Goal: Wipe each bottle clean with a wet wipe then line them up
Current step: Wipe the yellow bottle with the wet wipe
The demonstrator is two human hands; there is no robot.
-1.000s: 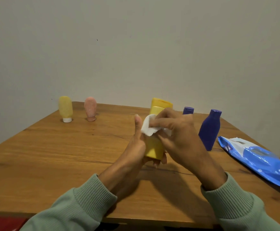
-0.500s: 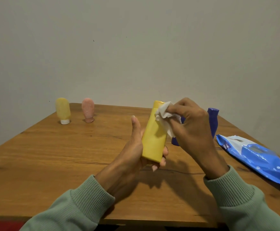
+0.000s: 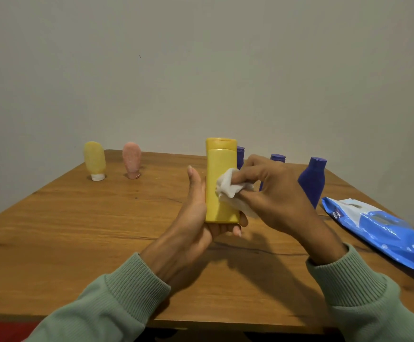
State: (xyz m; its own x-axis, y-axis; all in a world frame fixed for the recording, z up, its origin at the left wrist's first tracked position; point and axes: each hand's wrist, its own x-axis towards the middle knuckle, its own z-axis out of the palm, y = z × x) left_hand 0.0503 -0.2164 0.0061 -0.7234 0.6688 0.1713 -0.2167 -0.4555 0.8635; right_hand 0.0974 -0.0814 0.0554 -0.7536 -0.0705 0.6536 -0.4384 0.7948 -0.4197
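Centre of frame: yellow bottle (image 3: 220, 169) held upright above the worktop (image 3: 77, 230), cap end up. Left hand (image 3: 193, 218) grips it from the lower left, thumb straight along the bottle's left edge, fingers (image 3: 236, 229) wrapped behind it and showing under its lower right corner. Right hand (image 3: 275, 193) comes in from the right, its fingers bunched, pinching a crumpled white wet wipe (image 3: 228, 187) that is pressed to the bottle's front, right of its middle. Both wrists in ribbed green sleeves (image 3: 132, 287). Upper left of the worktop: pale yellow tube (image 3: 94, 160) and pink tube (image 3: 132, 159), each standing on its cap, near one another but apart. Right of centre: tall blue bottle (image 3: 312, 183) upright, beyond the right hand. First blue cap (image 3: 240, 154) shows past the yellow bottle's right edge, second blue cap (image 3: 278, 158) above the knuckles; their bodies mostly hidden. Right edge of frame: blue wipes pack (image 3: 378, 230) lying flat on the worktop, its upper end close to the tall blue bottle. Plain pale wall behind
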